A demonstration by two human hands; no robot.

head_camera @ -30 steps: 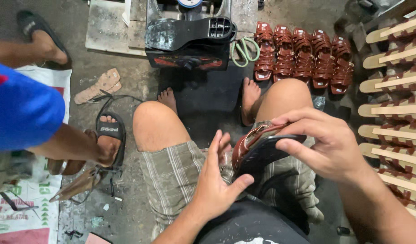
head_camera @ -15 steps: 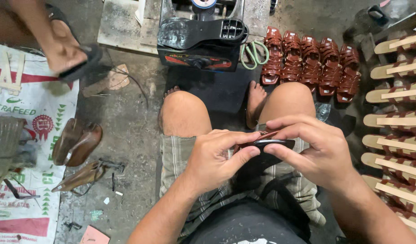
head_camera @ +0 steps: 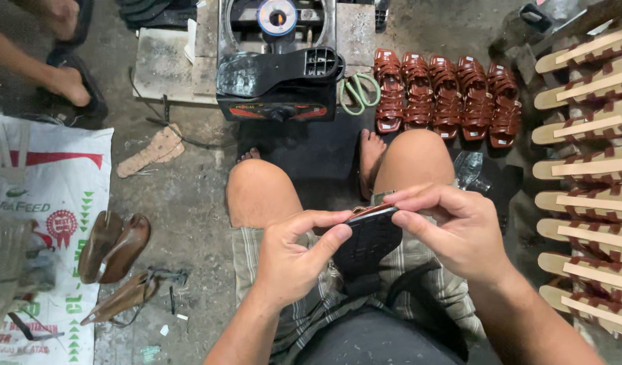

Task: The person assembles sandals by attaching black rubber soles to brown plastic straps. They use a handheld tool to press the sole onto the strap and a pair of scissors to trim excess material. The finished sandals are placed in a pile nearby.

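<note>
I hold a sandal (head_camera: 371,240) over my lap, its black ridged sole facing up and a brown edge showing at the top. My left hand (head_camera: 294,260) pinches its left edge with thumb and fingers. My right hand (head_camera: 459,226) grips its right edge, fingers curled over the top. My bare knees and feet are below, in front of a black sole-press machine (head_camera: 278,74) with a foot-shaped pad.
A row of finished brown strappy sandals (head_camera: 446,94) lies on the floor, green scissors (head_camera: 357,91) beside them. Sandals with pale soles (head_camera: 581,169) are stacked at right. Brown soles (head_camera: 115,247) and a printed sack (head_camera: 34,223) lie left. Another person's feet (head_camera: 64,74) are top left.
The sandal has turned from brown upper showing to black sole up. My hands closed on its two edges. The other person in blue at left has drawn back; the view moved closer.
</note>
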